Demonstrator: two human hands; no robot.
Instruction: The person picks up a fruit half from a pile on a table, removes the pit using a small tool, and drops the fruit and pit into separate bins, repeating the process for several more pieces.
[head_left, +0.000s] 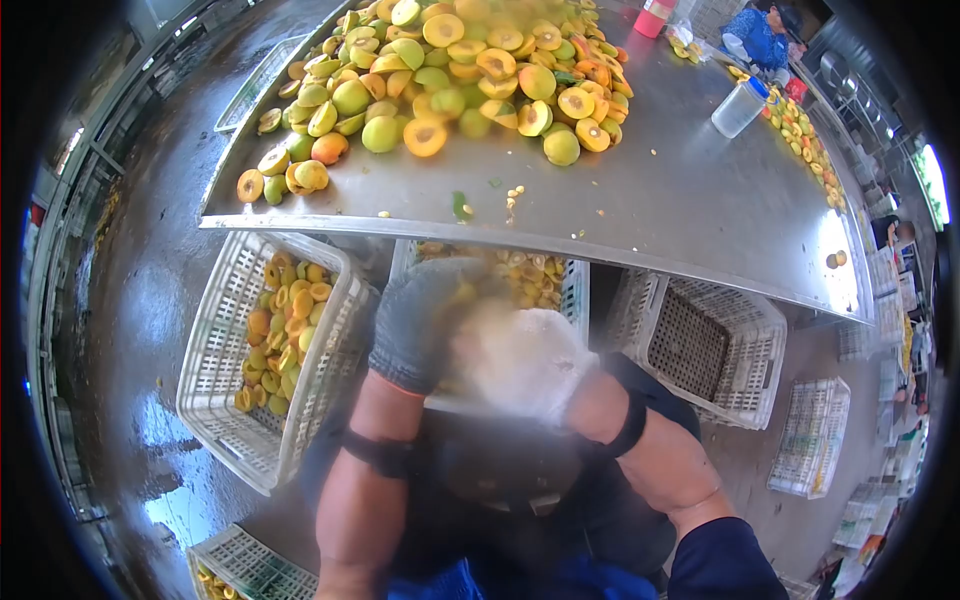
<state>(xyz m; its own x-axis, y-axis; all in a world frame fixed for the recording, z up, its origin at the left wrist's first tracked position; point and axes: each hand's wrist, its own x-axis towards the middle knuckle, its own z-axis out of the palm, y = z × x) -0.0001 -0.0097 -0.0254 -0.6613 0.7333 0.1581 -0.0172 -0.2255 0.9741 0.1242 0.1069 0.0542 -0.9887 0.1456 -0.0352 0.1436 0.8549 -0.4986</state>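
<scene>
My left hand [425,320], in a dark grey glove, is held above the middle crate with its fingers curled inward. Close against it is my right hand [535,365] in a white glove, also closed. A blur covers the fingers of both, and a yellowish patch shows between them; what they hold cannot be made out. Below lies the middle crate [575,290] with yellow fruit pieces [530,277]. Beyond the hands, a large heap of yellow-green peaches [425,137], many cut in half, lies on the metal table [400,205].
At left, a white crate [215,375] contains halved fruit. Another crate [755,365] stands at right beneath the table edge, with more crates [815,435] beyond. A clear jar with a blue lid [738,110] and a pink container [653,17] stand on the table. A co-worker [760,40] sits far right.
</scene>
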